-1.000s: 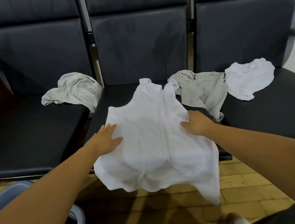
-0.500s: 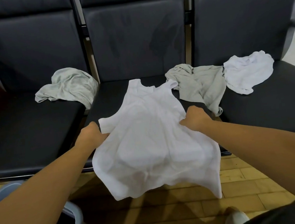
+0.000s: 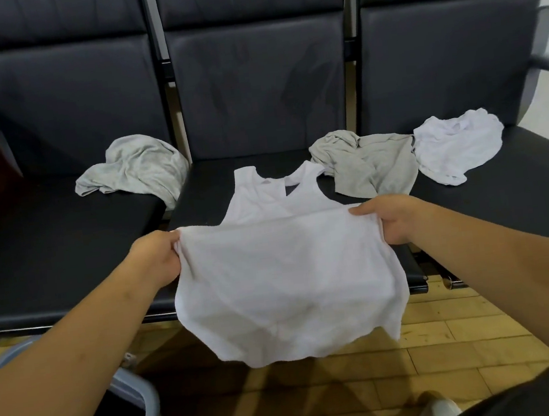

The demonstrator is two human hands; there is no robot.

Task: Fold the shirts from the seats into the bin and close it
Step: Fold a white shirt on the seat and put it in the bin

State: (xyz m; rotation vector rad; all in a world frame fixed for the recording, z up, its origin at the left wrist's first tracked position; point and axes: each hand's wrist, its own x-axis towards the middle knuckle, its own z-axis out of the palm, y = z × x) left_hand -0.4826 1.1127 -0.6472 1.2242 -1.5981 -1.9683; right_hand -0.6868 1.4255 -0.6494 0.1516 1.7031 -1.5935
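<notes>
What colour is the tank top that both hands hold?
White; the tank top shows best in the head view.

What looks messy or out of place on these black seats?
Three shirts lie crumpled instead of folded: a grey shirt on the left seat, a second grey shirt across the gap between the middle seat and the right seat, and a white crumpled shirt on that right seat. Nothing looks torn or spilled.

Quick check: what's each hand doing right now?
Left hand: fingers curled, gripping the left side of the white tank top.
Right hand: fingers curled, gripping its right side.
</notes>
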